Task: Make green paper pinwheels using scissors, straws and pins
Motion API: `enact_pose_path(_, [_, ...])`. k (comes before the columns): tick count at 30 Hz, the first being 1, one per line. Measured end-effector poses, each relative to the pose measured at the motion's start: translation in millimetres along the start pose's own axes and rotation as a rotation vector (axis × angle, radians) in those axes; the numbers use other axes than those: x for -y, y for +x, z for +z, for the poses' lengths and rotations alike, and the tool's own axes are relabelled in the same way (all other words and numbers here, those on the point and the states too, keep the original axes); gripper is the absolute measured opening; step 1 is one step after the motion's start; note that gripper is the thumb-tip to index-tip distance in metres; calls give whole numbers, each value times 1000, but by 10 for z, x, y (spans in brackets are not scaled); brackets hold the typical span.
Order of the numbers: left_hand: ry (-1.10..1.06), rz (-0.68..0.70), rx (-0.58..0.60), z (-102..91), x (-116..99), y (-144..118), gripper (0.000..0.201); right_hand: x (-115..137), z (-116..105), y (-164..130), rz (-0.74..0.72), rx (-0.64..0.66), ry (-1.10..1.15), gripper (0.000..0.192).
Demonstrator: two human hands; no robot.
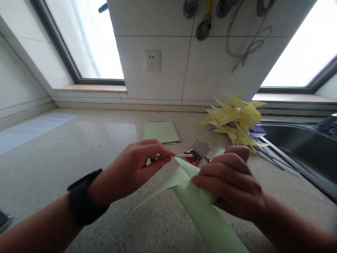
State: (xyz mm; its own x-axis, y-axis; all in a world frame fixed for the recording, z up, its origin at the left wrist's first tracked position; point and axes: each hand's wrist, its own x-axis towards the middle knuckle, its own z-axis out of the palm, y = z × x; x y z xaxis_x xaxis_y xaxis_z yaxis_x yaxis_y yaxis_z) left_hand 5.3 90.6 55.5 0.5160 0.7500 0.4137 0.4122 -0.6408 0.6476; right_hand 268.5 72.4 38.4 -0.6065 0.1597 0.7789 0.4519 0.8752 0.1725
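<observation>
A sheet of pale green paper [202,211], cut and folded at its corners like a pinwheel, is pinched at its middle by my right hand [234,175]. One pointed flap of it sticks out to the left, and its lower part hangs toward me. Between thumb and fingers, my left hand [139,168] grips a thin pale stick [184,155], which points right across the paper's top corner. Whether stick and paper touch I cannot tell. Just behind them lies a small open red box [191,159] with little metal pieces inside.
Yellow pinwheels [237,116] lie heaped at the back right, near the sink [302,147]. A stack of coloured paper [161,132] sits at the back centre of the counter [110,140]. At far left is a printed sheet [34,130].
</observation>
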Motion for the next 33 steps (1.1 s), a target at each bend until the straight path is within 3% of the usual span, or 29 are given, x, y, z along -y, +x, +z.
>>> enact_pose_path(5, [-101,41,-8,-48,-172,18,20,1,-8,-36,-8,-49,-86,14])
enact_pose_path(9, [-29,87,-4,-64,-240,-6,28,40,-46,-34,-5,-64,-141,17])
enact_pose_path(12, [16,96,-18,-68,-257,-36,22,55,-69,-19,-3,-34,-143,14])
enact_pose_path(16, [41,101,-35,-65,-274,-49,18,52,-59,-2,10,-100,-146,7])
enact_pose_path(24, [173,241,15,-58,-319,-94,20,82,-78,42,35,-63,-129,6])
enact_pose_path(33, [178,206,64,-62,-379,-117,23,87,-90,50,53,-49,-107,8])
